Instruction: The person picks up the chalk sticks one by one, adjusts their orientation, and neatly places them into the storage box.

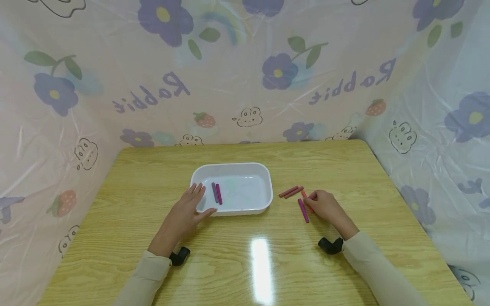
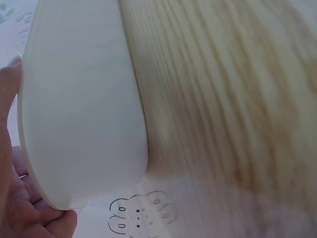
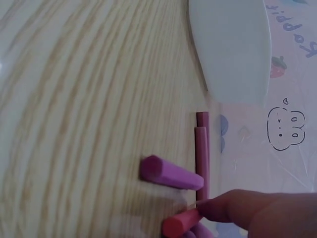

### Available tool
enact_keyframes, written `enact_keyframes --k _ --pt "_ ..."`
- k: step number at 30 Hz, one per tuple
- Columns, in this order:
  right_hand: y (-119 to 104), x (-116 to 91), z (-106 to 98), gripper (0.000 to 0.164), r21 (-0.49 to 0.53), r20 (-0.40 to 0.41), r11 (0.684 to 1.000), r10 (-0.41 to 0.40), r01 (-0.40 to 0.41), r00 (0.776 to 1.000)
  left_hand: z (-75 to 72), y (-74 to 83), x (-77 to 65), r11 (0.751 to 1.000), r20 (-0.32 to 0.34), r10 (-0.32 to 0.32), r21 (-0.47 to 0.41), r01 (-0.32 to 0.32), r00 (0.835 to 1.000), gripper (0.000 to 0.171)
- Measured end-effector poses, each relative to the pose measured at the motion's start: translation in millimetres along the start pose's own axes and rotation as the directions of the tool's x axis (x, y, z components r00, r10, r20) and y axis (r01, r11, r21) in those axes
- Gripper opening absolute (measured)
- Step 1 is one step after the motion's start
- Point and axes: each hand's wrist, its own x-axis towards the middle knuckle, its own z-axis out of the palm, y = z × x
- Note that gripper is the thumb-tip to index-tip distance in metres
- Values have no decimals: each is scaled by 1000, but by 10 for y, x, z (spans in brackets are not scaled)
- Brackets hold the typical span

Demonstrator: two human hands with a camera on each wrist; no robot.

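Observation:
A white tray (image 1: pixel 229 209) stands mid-table, with a grey-purple crayon (image 1: pixel 215 192) and a magenta crayon (image 1: pixel 219 194) side by side inside. My left hand (image 1: pixel 185 212) rests spread on the tray's left end, the thumb by its near rim; the left wrist view shows fingers at the rim. To the right of the tray, my right hand (image 1: pixel 324 206) pinches an orange-red crayon (image 3: pixel 179 223) between thumb and finger, low over the table. Just left of it lies a purple crayon (image 1: pixel 303 211). Two dark red crayons (image 1: pixel 291 192) lie together between the tray and that hand.
The wood-grain table (image 1: pixel 214 267) carries a bright light reflection near its front. A patterned plastic curtain (image 1: pixel 229 85) hangs behind the table and along both sides. Black wrist mounts (image 1: pixel 331 245) stick out from both sleeves above the tabletop.

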Motion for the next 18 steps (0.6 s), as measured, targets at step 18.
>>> enact_keyframes --k 18 --pt "129 -4 -85 31 202 5 979 -21 20 1000 24 -16 -10 1000 -17 12 -11 -12 1000 88"
